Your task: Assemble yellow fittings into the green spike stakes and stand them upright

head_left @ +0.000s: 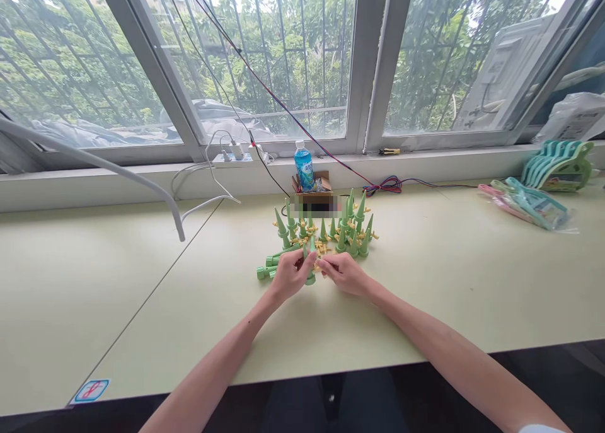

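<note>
My left hand (289,275) is closed around a green plant watering spike (310,280), held point up with its wide collar down. From the right, my right hand (348,273) pinches at the side of this spike, where a small yellow valve partly shows between the fingertips; its exact fit is hidden. Just beyond my hands stand several green spikes (363,247) with yellow valves (375,234) on their sides. Several loose yellow valves (324,249) lie among them. Beside my left hand, more green spikes (262,273) lie on their sides.
Behind the spikes, a blue bottle (305,168) stands at a small cardboard box (323,182). Coiled cables (387,184) lie near the sill, with a power strip (231,159) at left. Green hangers (560,166) and a bagged bundle (534,206) sit far right on the table (449,263).
</note>
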The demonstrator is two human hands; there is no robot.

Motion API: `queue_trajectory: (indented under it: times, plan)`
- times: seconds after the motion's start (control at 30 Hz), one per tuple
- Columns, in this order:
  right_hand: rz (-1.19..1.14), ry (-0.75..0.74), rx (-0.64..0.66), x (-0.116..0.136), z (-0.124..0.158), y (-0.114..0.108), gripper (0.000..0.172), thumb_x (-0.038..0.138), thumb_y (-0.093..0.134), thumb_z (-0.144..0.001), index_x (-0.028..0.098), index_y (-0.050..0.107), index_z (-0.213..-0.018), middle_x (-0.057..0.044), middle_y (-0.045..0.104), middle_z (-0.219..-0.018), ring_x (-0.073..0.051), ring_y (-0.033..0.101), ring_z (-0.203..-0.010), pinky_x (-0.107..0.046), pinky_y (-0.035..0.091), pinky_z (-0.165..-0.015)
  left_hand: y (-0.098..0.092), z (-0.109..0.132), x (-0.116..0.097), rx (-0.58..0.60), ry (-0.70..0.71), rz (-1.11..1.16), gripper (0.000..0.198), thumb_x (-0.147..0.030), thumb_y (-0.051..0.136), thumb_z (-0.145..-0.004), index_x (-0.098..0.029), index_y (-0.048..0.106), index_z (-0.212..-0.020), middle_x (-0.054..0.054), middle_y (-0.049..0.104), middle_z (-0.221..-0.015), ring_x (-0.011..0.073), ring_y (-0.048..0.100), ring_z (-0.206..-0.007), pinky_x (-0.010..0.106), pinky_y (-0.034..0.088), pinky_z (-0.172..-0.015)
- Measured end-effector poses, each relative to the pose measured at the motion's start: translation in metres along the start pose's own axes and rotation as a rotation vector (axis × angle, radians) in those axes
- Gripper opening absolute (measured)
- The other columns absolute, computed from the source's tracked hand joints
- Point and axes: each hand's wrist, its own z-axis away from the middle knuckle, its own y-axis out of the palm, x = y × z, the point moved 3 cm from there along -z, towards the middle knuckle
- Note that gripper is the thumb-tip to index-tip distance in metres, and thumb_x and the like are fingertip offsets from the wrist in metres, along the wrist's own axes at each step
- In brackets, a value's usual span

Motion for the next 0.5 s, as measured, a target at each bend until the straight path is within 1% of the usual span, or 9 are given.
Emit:
queue_trajectory:
  times: [0.1, 0.17, 0.23, 0.3, 0.37, 0.5]
  plan:
    - [-0.042, 0.032, -0.004, 0.0015, 0.0007, -0.0003, 0.047, 0.049, 0.041, -0.098, 0.017, 0.051, -0.065, 0.002, 0.049, -0.055, -0.010, 0.044, -0.050, -0.024, 0.037, -0.054, -0.0011, -0.0013, 0.0014, -0.012, -0.048, 0.042, 0.046, -0.046, 0.050, -0.092, -0.016, 0.042, -0.058, -0.004, 0.031, -0.053, 0.0077, 0.026, -0.050, 0.022, 0.022, -0.045]
    - [-0.081, 0.053, 0.008, 0.0023, 0.0016, -0.0001, 0.039, 0.048, 0.045, -0.097, 0.017, 0.055, -0.075, 0.002, 0.052, -0.059, -0.009, 0.044, -0.050, -0.023, 0.037, -0.052, -0.0020, -0.0023, 0.0026, -0.024, -0.082, 0.066, 0.045, -0.047, 0.051, -0.091, -0.016, 0.047, -0.059, -0.004, 0.033, -0.052, 0.0075, 0.027, -0.048, 0.022, 0.022, -0.043]
    - [-0.110, 0.056, 0.015, 0.0023, 0.0024, 0.0002, 0.030, 0.046, 0.052, -0.094, 0.017, 0.058, -0.091, 0.002, 0.056, -0.066, -0.009, 0.043, -0.049, -0.023, 0.036, -0.050, -0.0026, -0.0032, 0.0036, -0.038, -0.104, 0.080, 0.045, -0.048, 0.052, -0.091, -0.015, 0.050, -0.059, -0.004, 0.034, -0.052, 0.0073, 0.027, -0.047, 0.022, 0.022, -0.042]
    - [-0.116, 0.042, 0.007, 0.0016, 0.0027, 0.0002, 0.026, 0.043, 0.057, -0.091, 0.018, 0.057, -0.099, 0.002, 0.056, -0.072, -0.008, 0.042, -0.048, -0.022, 0.035, -0.049, -0.0029, -0.0037, 0.0046, -0.051, -0.115, 0.090, 0.046, -0.048, 0.052, -0.090, -0.015, 0.051, -0.059, -0.003, 0.035, -0.051, 0.0071, 0.028, -0.047, 0.021, 0.022, -0.041]
    - [-0.105, 0.029, -0.002, 0.0009, 0.0025, 0.0003, 0.023, 0.040, 0.058, -0.090, 0.018, 0.057, -0.098, 0.002, 0.056, -0.074, -0.007, 0.040, -0.048, -0.023, 0.034, -0.049, -0.0027, -0.0038, 0.0050, -0.056, -0.118, 0.097, 0.046, -0.049, 0.053, -0.090, -0.015, 0.053, -0.059, -0.004, 0.035, -0.051, 0.0070, 0.027, -0.046, 0.021, 0.022, -0.041]
    - [-0.090, 0.016, -0.007, 0.0007, 0.0015, 0.0004, 0.018, 0.036, 0.058, -0.090, 0.018, 0.058, -0.090, 0.001, 0.055, -0.071, -0.008, 0.039, -0.049, -0.023, 0.034, -0.050, -0.0020, -0.0030, 0.0038, -0.048, -0.119, 0.096, 0.047, -0.051, 0.053, -0.089, -0.015, 0.052, -0.058, -0.004, 0.032, -0.050, 0.0072, 0.026, -0.045, 0.022, 0.020, -0.040]
